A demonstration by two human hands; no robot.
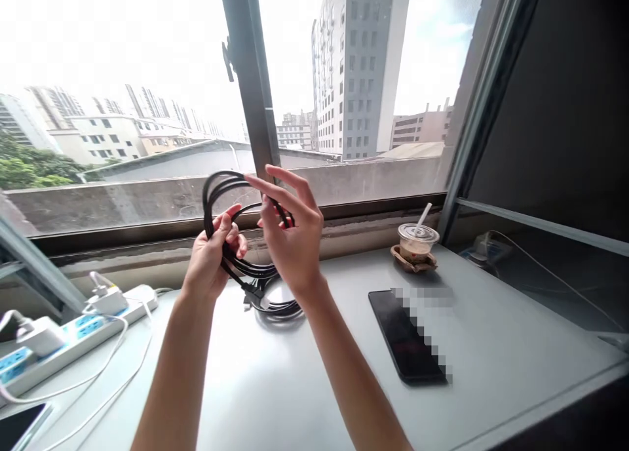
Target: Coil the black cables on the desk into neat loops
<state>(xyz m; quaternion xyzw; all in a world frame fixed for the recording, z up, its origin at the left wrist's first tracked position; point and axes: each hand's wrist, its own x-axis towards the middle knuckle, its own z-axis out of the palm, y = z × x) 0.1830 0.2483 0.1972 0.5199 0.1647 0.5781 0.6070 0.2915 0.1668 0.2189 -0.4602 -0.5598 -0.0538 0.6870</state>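
Loops of a black cable [209,198] are held up above the desk in front of the window. My left hand [216,251] is closed around the left side of the loops, thumb on top. On the right side, my right hand [295,241] has the loops running through it; its index and another finger stretch out, while reddish fingertips curl near the cable. A black connector [253,294] hangs at the bottom of the loops. Just below, more black coils [280,313] rest on the desk; whether they belong to the same cable I cannot tell.
A white power strip [73,343] with plugged-in chargers and white cords lies at left, a phone [22,425] below it. On the right are a dark phone [405,336], partly pixelated, and a lidded cup [417,241] with a straw in a brown holder. The window frame [253,97] rises behind.
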